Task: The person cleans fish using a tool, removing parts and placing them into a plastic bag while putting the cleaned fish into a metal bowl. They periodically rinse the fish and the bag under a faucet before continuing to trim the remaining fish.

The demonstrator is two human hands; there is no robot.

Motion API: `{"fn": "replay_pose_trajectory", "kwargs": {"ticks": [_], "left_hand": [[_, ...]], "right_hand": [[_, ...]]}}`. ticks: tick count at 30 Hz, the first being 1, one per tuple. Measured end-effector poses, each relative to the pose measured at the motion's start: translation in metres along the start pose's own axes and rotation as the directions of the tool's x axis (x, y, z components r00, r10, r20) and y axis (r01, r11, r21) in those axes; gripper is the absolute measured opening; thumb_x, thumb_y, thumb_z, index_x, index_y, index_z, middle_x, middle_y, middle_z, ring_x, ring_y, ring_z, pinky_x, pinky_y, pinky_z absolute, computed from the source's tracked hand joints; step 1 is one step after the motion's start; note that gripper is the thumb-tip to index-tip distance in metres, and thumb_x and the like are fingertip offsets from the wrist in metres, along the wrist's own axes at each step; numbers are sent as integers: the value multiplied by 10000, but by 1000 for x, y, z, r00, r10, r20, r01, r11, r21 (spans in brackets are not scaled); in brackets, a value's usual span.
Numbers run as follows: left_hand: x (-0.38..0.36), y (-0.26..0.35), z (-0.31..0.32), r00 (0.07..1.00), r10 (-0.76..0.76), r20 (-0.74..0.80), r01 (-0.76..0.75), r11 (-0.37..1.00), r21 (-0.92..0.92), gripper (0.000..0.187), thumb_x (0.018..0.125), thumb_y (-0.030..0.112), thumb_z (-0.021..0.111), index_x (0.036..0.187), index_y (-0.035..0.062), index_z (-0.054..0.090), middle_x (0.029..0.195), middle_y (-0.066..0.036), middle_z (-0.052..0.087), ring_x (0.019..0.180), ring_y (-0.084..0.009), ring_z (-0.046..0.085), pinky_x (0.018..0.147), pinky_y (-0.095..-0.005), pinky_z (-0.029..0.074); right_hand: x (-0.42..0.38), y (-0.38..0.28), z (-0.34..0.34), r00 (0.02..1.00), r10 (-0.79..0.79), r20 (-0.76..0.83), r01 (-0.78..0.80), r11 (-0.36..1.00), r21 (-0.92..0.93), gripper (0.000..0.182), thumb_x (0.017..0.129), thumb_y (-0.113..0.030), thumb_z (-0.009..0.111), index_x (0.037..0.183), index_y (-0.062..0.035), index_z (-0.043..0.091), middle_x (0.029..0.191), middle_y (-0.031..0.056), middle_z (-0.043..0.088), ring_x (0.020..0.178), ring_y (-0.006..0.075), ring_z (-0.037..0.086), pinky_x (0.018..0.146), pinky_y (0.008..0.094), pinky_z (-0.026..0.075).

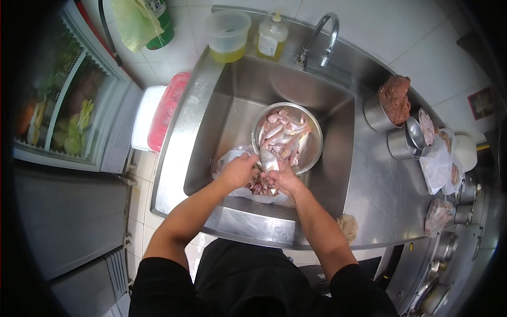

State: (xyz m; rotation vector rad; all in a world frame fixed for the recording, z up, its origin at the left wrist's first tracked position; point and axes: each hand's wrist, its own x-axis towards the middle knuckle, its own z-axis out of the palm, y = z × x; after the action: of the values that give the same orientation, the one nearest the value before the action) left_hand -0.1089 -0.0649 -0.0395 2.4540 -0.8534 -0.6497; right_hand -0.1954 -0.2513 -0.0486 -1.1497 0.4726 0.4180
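Over the near side of the sink, a small silvery fish (pixel 269 160) is held between my two hands. My right hand (pixel 285 178) is wrapped round its lower end. My left hand (pixel 241 170) is closed, with its fingertips pinched at the fish's left side; exactly what they grip is partly hidden. Just beyond stands a round metal bowl (pixel 319 138) filled with several pale pinkish fish (pixel 285 133). Beneath my hands lies a white plastic bag (pixel 226 158) with dark reddish fish scraps (pixel 259 186) in it.
The steel sink (pixel 222 113) has a curved faucet (pixel 330 39) at the back. A plastic tub (pixel 227 34) and a soap bottle (pixel 272 39) stand on its back ledge. On the right counter are metal pots (pixel 379 113), one heaped with brown meat (pixel 395 100), and bagged food (pixel 439 216).
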Motion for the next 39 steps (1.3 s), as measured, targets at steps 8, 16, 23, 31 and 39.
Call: {"fn": "replay_pose_trajectory", "kwargs": {"ticks": [8,16,23,31,39], "left_hand": [[8,-6,6,995,-69,-67,67,997,-39,309,864,240,636,1110,72,553,1060,-231,583,1017,-411,583,852,-476,475],[13,-1,9,1000,-1,-4,0,997,-80,313,874,299,629,1114,103,586,1053,-193,601,1001,-405,588,843,-471,474],[27,12,4,999,-46,-17,45,997,-59,295,870,274,618,1071,58,593,1059,-210,610,986,-407,592,846,-475,473],[16,15,9,991,82,108,-73,994,-83,319,882,269,609,1115,55,569,1126,-229,583,1044,-410,582,914,-473,462],[16,7,27,975,215,53,-207,970,-126,316,855,239,644,1113,67,586,1088,-205,599,999,-411,583,852,-447,477]], "right_hand": [[7,4,-10,997,-68,-44,63,994,-91,287,818,25,571,1101,-3,534,782,52,611,544,97,510,458,250,408],[8,10,-18,970,-212,-118,122,847,-517,402,780,-68,638,1163,22,552,1023,181,656,826,240,627,709,351,498],[10,11,-19,915,-383,-129,191,690,-698,530,754,-114,650,1248,28,523,1086,218,635,1002,297,621,868,372,482],[12,7,-27,983,-82,-162,38,965,-258,379,826,37,614,1196,-10,548,967,63,626,802,130,589,633,259,467],[19,14,-37,992,-82,-96,65,984,-168,393,799,41,653,1168,-27,536,930,45,621,729,107,570,555,245,449]]}}
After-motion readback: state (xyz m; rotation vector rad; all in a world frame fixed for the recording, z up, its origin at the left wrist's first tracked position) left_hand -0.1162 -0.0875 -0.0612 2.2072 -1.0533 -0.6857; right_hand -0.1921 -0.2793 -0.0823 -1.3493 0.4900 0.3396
